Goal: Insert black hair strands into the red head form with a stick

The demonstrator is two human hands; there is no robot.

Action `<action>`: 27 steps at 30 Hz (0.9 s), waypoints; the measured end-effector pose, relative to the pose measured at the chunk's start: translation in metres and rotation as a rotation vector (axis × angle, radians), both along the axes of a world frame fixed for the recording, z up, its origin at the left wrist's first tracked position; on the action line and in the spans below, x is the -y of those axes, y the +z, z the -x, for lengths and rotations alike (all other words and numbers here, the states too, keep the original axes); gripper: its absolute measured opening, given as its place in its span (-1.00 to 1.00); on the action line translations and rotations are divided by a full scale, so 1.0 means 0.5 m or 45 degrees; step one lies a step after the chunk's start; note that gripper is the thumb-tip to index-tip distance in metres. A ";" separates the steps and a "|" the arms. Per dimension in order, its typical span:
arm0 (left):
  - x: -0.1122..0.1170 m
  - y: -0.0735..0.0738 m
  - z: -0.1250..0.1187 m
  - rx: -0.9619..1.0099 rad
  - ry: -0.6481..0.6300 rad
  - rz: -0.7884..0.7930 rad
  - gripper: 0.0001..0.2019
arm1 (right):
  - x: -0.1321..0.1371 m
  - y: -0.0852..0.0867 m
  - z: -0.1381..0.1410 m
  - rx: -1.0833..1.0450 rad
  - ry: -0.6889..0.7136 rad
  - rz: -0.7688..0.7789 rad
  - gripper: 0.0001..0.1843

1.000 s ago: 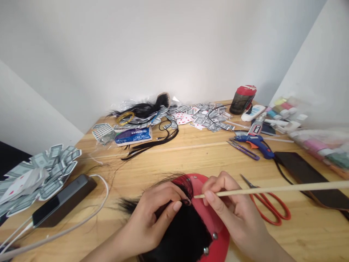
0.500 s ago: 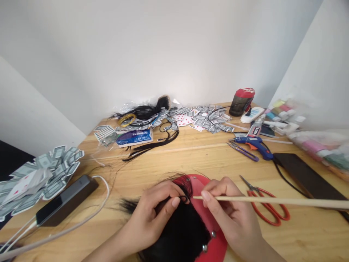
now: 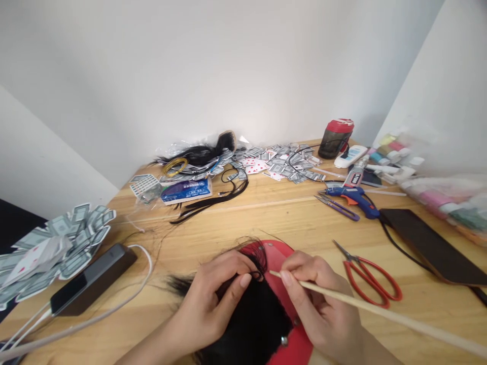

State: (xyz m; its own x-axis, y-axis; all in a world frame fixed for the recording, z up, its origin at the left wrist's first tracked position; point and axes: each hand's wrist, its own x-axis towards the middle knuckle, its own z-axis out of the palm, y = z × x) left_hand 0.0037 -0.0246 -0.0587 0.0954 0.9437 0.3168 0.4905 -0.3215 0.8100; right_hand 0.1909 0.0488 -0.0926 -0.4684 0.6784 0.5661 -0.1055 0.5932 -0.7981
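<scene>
While pinching hair [image 3: 251, 314] on the red base [image 3: 303, 347] with the left hand [image 3: 215, 294], grips the stick [image 3: 380, 312] in the right hand [image 3: 323, 299], with tip near the hair and open wood [image 3: 266, 213] past the base's far edge.

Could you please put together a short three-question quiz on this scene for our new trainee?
1. What does the right hand hold?
2. True or false: neither the left hand nor the right grips the red-handled scissors.
3. Fill in the colour: the studded piece beside the black hair is ...

Key:
1. A long pale stick.
2. True; they lie on the table.
3. Red.
</scene>
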 end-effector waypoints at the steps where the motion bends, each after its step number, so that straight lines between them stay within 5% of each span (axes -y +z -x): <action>1: 0.001 0.000 0.000 -0.009 0.005 -0.006 -0.84 | 0.000 -0.002 0.000 -0.012 0.002 0.007 -0.79; 6: 0.002 -0.001 -0.002 0.031 0.013 0.028 -0.83 | 0.000 -0.002 0.004 -0.105 -0.027 0.109 -0.78; 19: -0.009 -0.013 0.009 0.654 0.225 0.385 -0.67 | -0.009 0.013 0.010 -0.167 0.036 0.573 -0.75; 27: -0.003 -0.018 0.004 0.607 0.249 0.283 -0.72 | -0.002 0.027 0.011 -0.093 -0.060 0.441 -0.74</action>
State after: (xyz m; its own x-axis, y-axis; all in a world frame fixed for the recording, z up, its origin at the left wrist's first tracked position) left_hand 0.0019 -0.0231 -0.0676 -0.1936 0.9783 0.0736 0.0867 -0.0576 0.9946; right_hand 0.1854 0.0497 -0.0792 -0.3987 0.8558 0.3295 -0.1490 0.2940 -0.9441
